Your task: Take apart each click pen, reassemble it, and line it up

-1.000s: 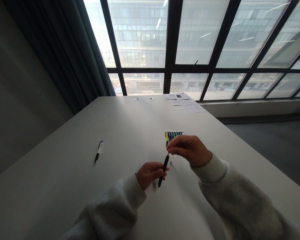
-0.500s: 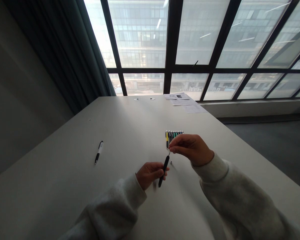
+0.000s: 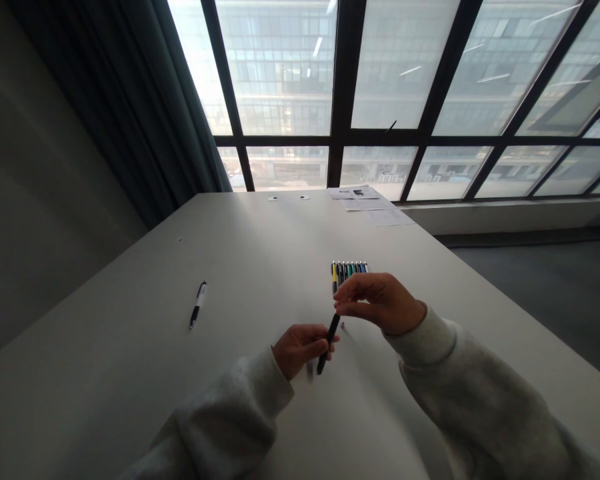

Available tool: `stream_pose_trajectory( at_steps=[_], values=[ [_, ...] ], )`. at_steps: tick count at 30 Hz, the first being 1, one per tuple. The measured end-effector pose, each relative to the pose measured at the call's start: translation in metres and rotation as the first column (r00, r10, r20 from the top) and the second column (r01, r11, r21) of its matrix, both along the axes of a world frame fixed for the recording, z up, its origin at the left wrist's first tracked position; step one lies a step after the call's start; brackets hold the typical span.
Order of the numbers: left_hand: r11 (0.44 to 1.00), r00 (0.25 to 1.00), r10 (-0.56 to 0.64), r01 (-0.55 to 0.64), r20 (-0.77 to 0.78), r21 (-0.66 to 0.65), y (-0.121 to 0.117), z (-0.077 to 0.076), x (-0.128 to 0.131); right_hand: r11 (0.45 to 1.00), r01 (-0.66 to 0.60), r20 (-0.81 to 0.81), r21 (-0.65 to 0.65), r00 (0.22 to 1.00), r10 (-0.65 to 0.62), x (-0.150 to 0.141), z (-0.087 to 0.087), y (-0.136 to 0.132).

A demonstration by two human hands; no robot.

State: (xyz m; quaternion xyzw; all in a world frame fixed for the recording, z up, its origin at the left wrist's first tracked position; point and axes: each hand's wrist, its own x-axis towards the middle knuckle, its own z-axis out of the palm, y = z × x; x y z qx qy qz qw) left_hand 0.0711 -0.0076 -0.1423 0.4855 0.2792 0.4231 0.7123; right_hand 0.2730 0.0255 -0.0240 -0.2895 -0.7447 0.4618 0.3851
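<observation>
In the head view my left hand [image 3: 303, 347] is closed around a black pen barrel [image 3: 331, 332], which slants up and away from me above the table. The fingertips of my right hand [image 3: 377, 301] pinch at the barrel's upper end. What they hold is mostly covered by the fingers; it looks like a thin pen refill in line with the barrel. A small greyish piece [image 3: 343, 325] lies on the table just right of the barrel. Beyond my right hand a row of several pens [image 3: 349, 268] lies side by side, partly hidden by it, with a yellow pen [image 3: 335, 272] at its left end.
A white and black pen [image 3: 198, 305] lies apart on the left of the white table [image 3: 250, 253]. Printed papers [image 3: 367, 203] rest at the far right edge, near two round fittings [image 3: 305, 197]. Windows and a dark curtain [image 3: 145, 100] stand behind.
My right hand has come down slightly toward the barrel, so the thin pale piece that showed between fingertips and barrel is now covered. My left hand stays where it was.
</observation>
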Motion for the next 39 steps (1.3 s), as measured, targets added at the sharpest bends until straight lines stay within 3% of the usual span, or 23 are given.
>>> stream_pose_trajectory(
  at_steps=[6, 8, 11, 13, 16, 18, 20, 23, 27, 28, 29, 31, 34, 39],
  values=[
    [1.0, 1.0, 0.021, -0.021, -0.007, -0.008, -0.001, 0.001, 0.001, 0.994, -0.091, 0.018, -0.062, 0.996, 0.093, 0.002, -0.001, 0.004],
    [0.999, 0.999, 0.039, -0.039, 0.004, -0.01, -0.002, 0.001, 0.001, 0.995, -0.068, 0.023, -0.077, 0.997, 0.07, 0.005, -0.005, 0.007],
    [0.999, 0.999, 0.044, -0.044, 0.018, -0.006, -0.002, 0.001, 0.002, 0.999, 0.023, 0.229, 0.022, 0.973, -0.028, 0.005, -0.017, 0.013],
    [0.999, 0.999, 0.036, -0.036, 0.02, 0.008, -0.002, 0.001, 0.002, 0.993, 0.032, 0.48, 0.117, 0.873, -0.085, 0.002, -0.031, 0.015],
    [0.999, 0.999, 0.028, -0.028, 0.017, 0.033, -0.001, 0.001, 0.001, 0.977, -0.034, 0.747, 0.208, 0.651, -0.137, -0.007, -0.054, 0.017],
    [0.999, 1.0, 0.027, -0.027, 0.015, 0.04, 0.0, 0.001, 0.001, 0.97, -0.069, 0.795, 0.235, 0.588, -0.15, -0.013, -0.067, 0.018],
    [0.999, 1.0, 0.021, -0.022, 0.023, 0.046, -0.001, 0.002, 0.002, 0.969, -0.09, 0.795, 0.231, 0.592, -0.134, -0.018, -0.074, 0.019],
    [0.999, 0.999, 0.014, -0.016, 0.041, 0.05, -0.001, 0.002, 0.002, 0.972, -0.119, 0.771, 0.204, 0.631, -0.084, -0.02, -0.07, 0.019],
    [0.999, 0.999, 0.027, -0.028, 0.029, 0.044, -0.002, 0.002, 0.001, 0.976, -0.123, 0.663, 0.179, 0.748, -0.027, -0.009, -0.043, 0.014],
    [0.999, 0.999, 0.031, -0.032, 0.026, 0.038, -0.002, 0.001, 0.001, 0.981, -0.109, 0.592, 0.159, 0.806, -0.006, -0.004, -0.034, 0.013],
    [0.999, 0.999, 0.037, -0.038, 0.025, 0.03, -0.001, 0.001, 0.001, 0.993, -0.076, 0.411, 0.092, 0.911, 0.032, 0.0, -0.025, 0.011],
    [0.998, 0.998, 0.054, -0.054, 0.02, 0.013, -0.001, 0.0, 0.001, 0.995, -0.078, 0.078, -0.063, 0.993, 0.083, 0.007, -0.011, 0.008],
    [0.997, 0.997, 0.077, -0.077, 0.002, 0.005, -0.001, -0.001, 0.001, 0.985, -0.083, -0.174, -0.152, 0.983, 0.056, 0.011, 0.0, 0.004],
    [0.996, 0.995, 0.093, -0.093, -0.018, 0.004, 0.0, -0.001, 0.0, 0.993, -0.033, -0.195, -0.115, 0.981, 0.011, 0.003, -0.001, -0.001]
  ],
)
